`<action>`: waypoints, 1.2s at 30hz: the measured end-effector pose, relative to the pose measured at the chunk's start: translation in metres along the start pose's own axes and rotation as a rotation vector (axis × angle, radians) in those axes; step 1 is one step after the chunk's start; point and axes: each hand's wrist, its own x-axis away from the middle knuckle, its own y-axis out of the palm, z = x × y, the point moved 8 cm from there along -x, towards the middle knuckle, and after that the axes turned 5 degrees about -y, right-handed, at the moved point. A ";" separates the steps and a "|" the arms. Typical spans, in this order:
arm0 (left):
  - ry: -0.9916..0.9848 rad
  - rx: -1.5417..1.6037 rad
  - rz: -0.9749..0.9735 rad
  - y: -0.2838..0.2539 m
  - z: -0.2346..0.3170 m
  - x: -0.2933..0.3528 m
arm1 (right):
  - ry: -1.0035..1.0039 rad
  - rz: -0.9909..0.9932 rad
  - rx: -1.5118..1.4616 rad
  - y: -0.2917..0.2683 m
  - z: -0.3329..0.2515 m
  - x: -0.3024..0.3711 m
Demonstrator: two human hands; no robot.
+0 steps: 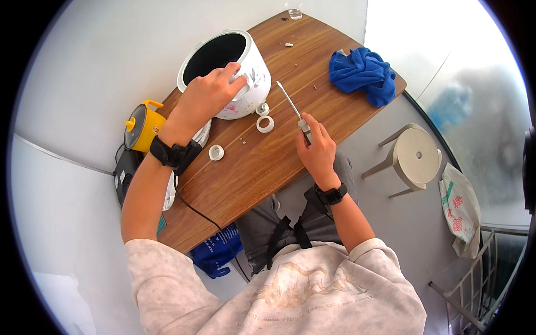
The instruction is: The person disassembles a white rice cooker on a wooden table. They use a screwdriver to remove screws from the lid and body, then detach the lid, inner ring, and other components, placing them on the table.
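Note:
A white rice cooker (254,89) with a printed floral pattern stands lidless on the wooden table, its dark inside showing. My left hand (209,92) reaches over its near side, fingers bent and closed on the cooker's front below the rim; part of the grip is hidden. In my right hand (318,148) is a screwdriver (289,100), gripped by its handle, with the metal shaft pointing up and left toward the cooker. Close to the cooker's base lie a white ring (265,124) and a small white fitting (262,109). Another white round cap (216,152) sits nearer to me.
On the wooden table (245,178) are a crumpled blue cloth (363,75), a clear cup (295,11) at the far edge and several tiny parts. A yellow pot (146,125) stands at the left by the wall. A beige stool (416,156) is on the floor at right.

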 end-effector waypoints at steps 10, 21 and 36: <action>-0.010 0.132 -0.026 0.002 -0.004 -0.001 | -0.021 0.013 0.008 -0.001 -0.002 -0.001; 0.032 -0.094 0.064 0.005 0.002 0.002 | -0.022 0.011 0.012 0.000 -0.001 0.000; 0.019 -0.097 0.038 0.006 0.000 0.000 | -0.025 0.006 0.008 -0.001 -0.002 0.000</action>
